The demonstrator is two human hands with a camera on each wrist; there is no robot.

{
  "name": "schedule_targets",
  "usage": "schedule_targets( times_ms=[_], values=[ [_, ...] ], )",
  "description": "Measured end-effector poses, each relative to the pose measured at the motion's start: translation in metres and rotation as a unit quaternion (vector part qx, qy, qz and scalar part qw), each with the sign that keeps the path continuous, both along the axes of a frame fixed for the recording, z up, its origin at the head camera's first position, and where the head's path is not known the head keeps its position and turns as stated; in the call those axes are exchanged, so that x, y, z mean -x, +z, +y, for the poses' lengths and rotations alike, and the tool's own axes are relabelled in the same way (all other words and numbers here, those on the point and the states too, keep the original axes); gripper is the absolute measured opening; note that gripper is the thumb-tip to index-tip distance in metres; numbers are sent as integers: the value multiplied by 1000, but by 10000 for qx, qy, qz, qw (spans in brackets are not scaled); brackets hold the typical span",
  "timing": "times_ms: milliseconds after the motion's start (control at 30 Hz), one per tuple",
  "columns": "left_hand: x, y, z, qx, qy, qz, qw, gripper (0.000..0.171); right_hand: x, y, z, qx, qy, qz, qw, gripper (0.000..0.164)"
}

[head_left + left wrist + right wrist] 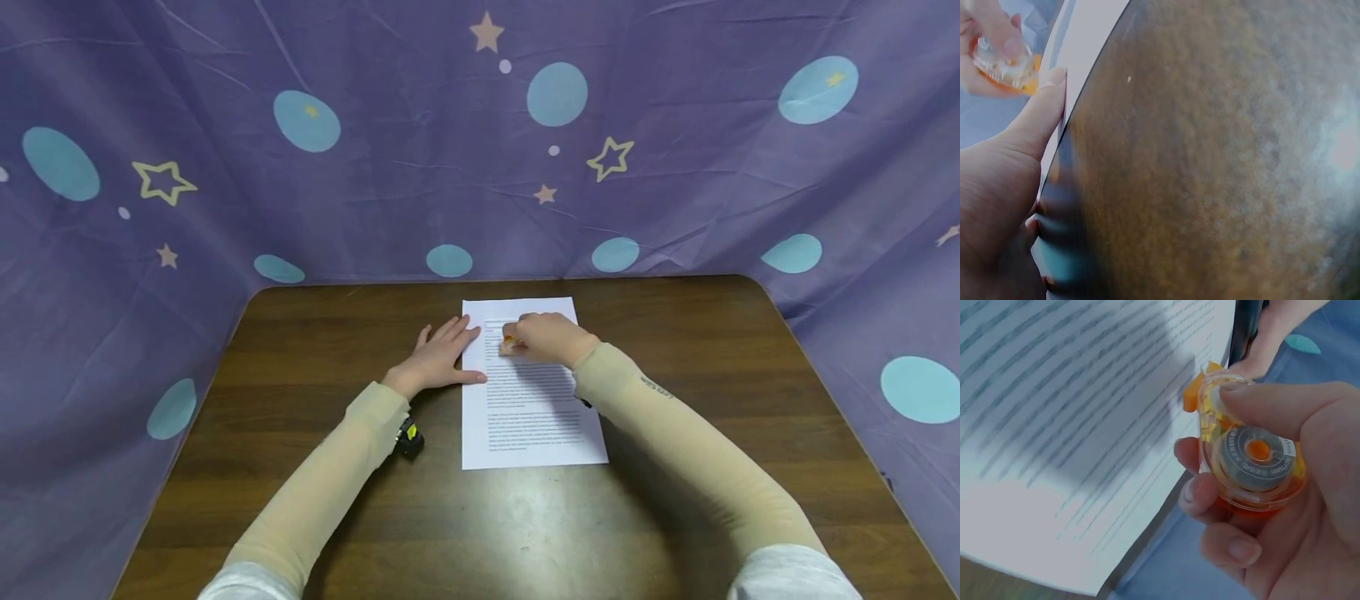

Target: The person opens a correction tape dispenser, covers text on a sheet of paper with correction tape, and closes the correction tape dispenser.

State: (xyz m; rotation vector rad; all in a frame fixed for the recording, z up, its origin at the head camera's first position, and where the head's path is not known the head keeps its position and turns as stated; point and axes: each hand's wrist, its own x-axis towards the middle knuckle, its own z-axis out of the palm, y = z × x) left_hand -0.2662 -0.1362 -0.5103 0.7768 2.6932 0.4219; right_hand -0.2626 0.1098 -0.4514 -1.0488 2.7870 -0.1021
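A printed sheet of paper (536, 429) lies on the table, dense with lines of text. My right hand (553, 337) grips a correction tape dispenser (512, 347) over the upper part of the page. In the right wrist view, the correction tape (1255, 456) has a clear case with an orange tip and a grey reel inside; the thumb presses on its top and the fingers curl under it. My left hand (438, 360) rests at the left edge of the sheet with its fingers spread, thumb and fingertips on the paper.
The brown wooden table (337, 333) has rounded far corners. A purple curtain (420, 167) with stars and blue spots hangs behind it and along both sides. A small black wrist device (409, 438) sits by the left wrist.
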Motion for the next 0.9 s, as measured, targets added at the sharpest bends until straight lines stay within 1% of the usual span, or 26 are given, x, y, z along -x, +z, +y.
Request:
schedule_targets(
  times_ms=[133,267,433,767,900],
  values=[
    [-1,1,-1,-60,-17,20,10000,98,2,-4,-15,-32,123,-5,9999,21],
    [-2,2,-1,-96,-50,-24,9999,98,3,-7,-23,-122,122,-43,9998,23],
    [-3,4,-1,-59,-43,-19,10000,97,4,-9,-25,-129,63,-53,9999,23],
    [-6,6,0,-168,-34,-43,9998,95,2,-12,-28,-55,105,69,9999,18],
    [-5,6,-1,-182,-49,-29,9998,96,0,-9,-32,-186,12,137,9997,22]
  ],
)
